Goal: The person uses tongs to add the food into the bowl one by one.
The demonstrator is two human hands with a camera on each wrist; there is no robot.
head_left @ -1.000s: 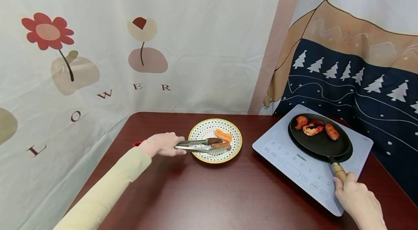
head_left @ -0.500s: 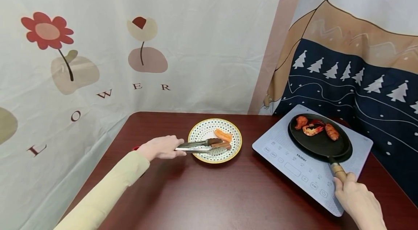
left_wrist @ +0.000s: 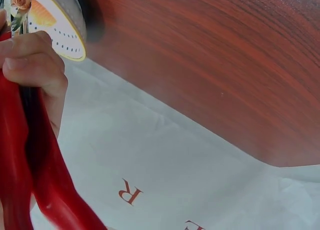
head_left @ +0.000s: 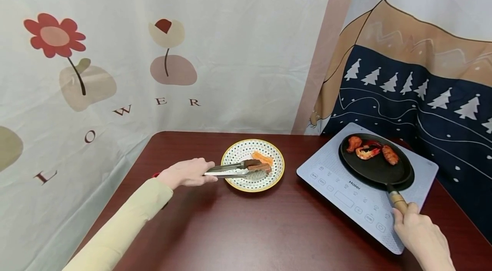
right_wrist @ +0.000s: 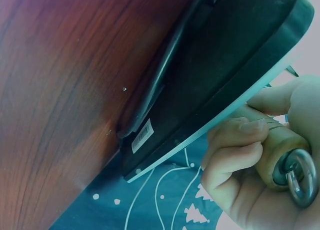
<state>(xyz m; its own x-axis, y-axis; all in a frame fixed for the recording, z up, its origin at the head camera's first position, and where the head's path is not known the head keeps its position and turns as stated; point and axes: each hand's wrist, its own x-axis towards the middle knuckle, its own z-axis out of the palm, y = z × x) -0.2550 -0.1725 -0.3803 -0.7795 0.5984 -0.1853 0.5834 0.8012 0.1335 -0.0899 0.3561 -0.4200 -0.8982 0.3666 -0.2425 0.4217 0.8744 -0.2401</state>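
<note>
My left hand [head_left: 187, 172] grips metal tongs [head_left: 224, 168], whose red handles [left_wrist: 14, 150] fill the left side of the left wrist view. The tong tips close around a reddish-brown strip of food [head_left: 262, 168] over the dotted plate [head_left: 246, 185] with a yellow rim. Behind it on the plate lies an orange piece of food [head_left: 263, 157]. My right hand [head_left: 423, 232] holds the wooden handle [right_wrist: 280, 145] of a black frying pan [head_left: 370, 171]. In the pan are a small drumstick [head_left: 354, 143], a shrimp [head_left: 367, 152], a browned wing-like piece [head_left: 390, 155] and something dark red.
Beneath the pan is a white induction cooktop [head_left: 326, 181], set at an angle on the right of the dark red wooden table [head_left: 261, 228]. Printed curtains [head_left: 238, 48] hang behind the table's back edge.
The tongs' jaws have drawn together on the brown strip, which has shifted slightly up on the plate. My left hand has moved a little to the left; my right hand stays on the pan handle.
</note>
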